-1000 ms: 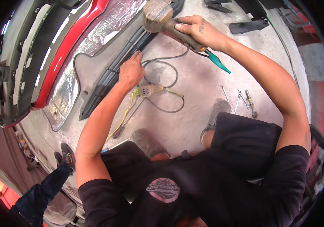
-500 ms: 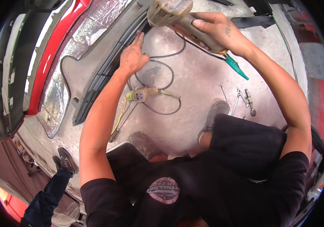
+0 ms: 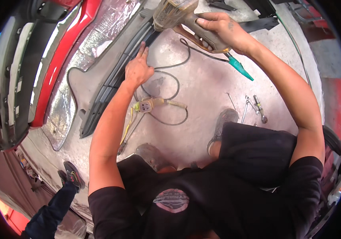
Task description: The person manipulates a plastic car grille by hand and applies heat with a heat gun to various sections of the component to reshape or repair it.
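Dark plastic slats make up the grille (image 3: 109,85), which lies on the concrete floor (image 3: 206,89) along the grey panel (image 3: 83,79), with the foil sheet (image 3: 99,34) and red bumper (image 3: 55,71) farther left. Left hand (image 3: 138,73): grip wide, holding nothing; index and middle fingers extended along the grille's inner edge, apparently in contact, the others partly bent. Compared with half a second ago, this hand sits a little farther back toward the person. Right hand (image 3: 223,31): grip closed around the handle of a dusty power tool (image 3: 196,30). The tool's head remains raised near the upper part of the grille, ahead of the left fingertips; whether it touches cannot be told. The green sleeve (image 3: 240,68) hangs at the handle's end, slightly left of its former place in view. The dark cord (image 3: 172,65) now shows a clear bend below the tool, previously covered in part. Unchanged on the floor: the yellowed socket box (image 3: 146,106) between the left forearm and the feet, and the wrench (image 3: 245,108) beside the ratchet (image 3: 259,104) at right.
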Available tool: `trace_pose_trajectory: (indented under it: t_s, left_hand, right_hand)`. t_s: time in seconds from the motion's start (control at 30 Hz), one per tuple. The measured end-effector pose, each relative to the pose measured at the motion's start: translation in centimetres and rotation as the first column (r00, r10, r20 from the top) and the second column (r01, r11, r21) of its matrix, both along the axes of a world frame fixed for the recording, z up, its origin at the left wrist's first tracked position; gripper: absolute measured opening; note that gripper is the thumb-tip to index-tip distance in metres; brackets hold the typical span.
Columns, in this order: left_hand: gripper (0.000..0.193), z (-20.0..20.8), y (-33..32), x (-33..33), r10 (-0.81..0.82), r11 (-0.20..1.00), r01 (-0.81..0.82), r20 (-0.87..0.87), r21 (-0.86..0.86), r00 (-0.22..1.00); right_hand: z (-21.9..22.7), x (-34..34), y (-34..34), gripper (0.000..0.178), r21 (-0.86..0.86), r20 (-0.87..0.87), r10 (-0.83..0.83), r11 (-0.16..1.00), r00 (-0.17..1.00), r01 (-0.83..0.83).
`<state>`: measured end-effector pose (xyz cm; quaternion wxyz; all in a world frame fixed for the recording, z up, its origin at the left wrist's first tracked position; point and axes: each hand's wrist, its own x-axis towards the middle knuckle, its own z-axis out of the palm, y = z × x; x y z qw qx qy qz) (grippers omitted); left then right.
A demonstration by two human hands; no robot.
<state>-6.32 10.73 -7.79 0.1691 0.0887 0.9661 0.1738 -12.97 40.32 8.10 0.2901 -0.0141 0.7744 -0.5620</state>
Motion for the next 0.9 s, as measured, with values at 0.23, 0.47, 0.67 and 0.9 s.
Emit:
trace_pose_trajectory:
  t_s: [0.23,0.47,0.67,0.9]
  left_hand:
    - [0.075,2.5,0.1,1.0,-0.019,1.000,0.017,-0.115,-0.018,0.993]
    - [0.083,0.9,-1.1,-0.6,0.051,0.997,-0.041,-0.174,0.058,0.983]
    - [0.091,-1.1,-0.7,-1.3,0.129,0.984,-0.112,-0.120,0.137,0.984]
    - [0.093,1.8,0.3,-1.5,0.170,0.982,-0.173,0.043,0.075,0.984]
  right_hand:
    - [0.9,1.4,-2.0,0.041,-0.014,-0.126,0.086,0.996,0.988,-0.088]
    - [0.7,2.2,-3.0,0.040,0.060,-0.238,0.105,0.994,0.966,-0.093]
    - [-0.2,2.1,-1.6,0.038,0.125,-0.229,0.130,0.987,0.965,-0.103]
    - [2.1,1.3,-1.3,0.042,0.072,-0.204,0.085,0.995,0.975,-0.071]
